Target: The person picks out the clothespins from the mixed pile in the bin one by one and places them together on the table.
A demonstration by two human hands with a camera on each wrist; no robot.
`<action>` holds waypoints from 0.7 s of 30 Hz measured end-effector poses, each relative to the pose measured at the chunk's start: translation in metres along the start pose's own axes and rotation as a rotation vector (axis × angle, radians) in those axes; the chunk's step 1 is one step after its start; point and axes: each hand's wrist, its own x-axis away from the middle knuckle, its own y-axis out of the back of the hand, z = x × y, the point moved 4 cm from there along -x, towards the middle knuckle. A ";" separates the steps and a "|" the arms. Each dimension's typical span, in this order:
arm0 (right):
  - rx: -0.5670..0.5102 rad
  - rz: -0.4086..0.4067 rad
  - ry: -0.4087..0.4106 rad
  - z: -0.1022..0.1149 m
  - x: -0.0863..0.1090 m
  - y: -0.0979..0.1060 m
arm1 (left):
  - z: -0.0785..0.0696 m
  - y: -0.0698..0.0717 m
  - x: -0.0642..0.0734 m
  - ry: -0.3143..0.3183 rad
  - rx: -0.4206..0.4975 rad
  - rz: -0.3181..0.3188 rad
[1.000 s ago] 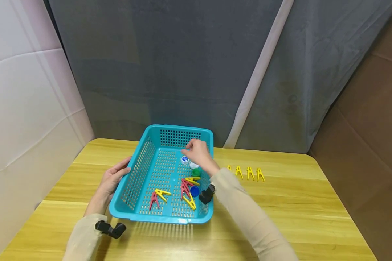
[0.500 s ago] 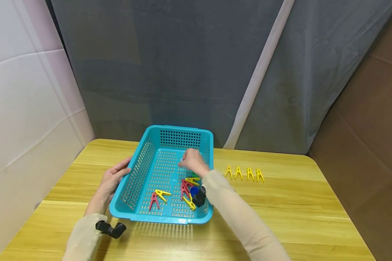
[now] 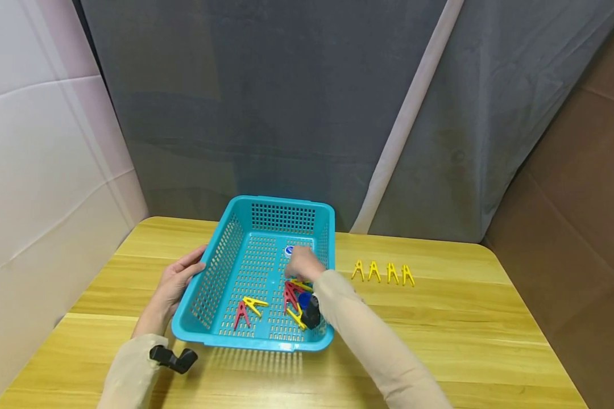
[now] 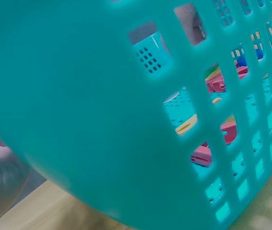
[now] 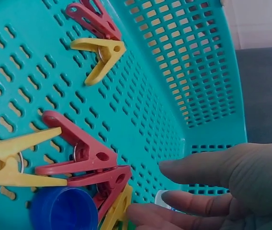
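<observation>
A blue plastic basket (image 3: 256, 343) is gripped at its left rim by my left hand (image 3: 176, 281). Inside it, my right hand (image 5: 222, 191) reaches down with thumb and fingers apart. Its lower fingertips are beside a yellow clothespin (image 5: 119, 208); whether they touch cannot be told. Close by are red clothespins (image 5: 85, 155), another yellow clothespin (image 5: 16, 160) and a blue bottle cap (image 5: 65, 211). A white-and-blue bottle cap (image 3: 289, 250) lies just beyond the right hand. The green cap is almost wholly hidden by that hand.
Nearer the basket's left side lie a red clothespin (image 3: 241, 315) and a yellow clothespin (image 3: 254, 304). Several yellow clothespins (image 3: 391, 272) stand in a row on the wooden table (image 3: 440, 329), right of the basket. A grey curtain (image 3: 297, 113) hangs behind the table.
My right hand has gone down into the basket and then nearer to me, from the white caps toward the clothespins. The left hand and the basket have stayed in place.
</observation>
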 end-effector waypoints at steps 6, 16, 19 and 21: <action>0.041 0.023 -0.067 -0.002 -0.003 -0.003 | 0.000 -0.001 0.000 -0.010 0.011 0.010; 0.036 0.022 -0.057 -0.003 -0.004 -0.005 | 0.000 -0.001 0.000 -0.012 0.035 0.005; 0.022 0.036 -0.056 -0.001 -0.006 -0.007 | 0.001 -0.001 0.000 -0.007 0.031 -0.002; 0.027 0.041 -0.038 0.002 -0.007 -0.008 | 0.001 -0.001 -0.001 -0.005 0.031 -0.003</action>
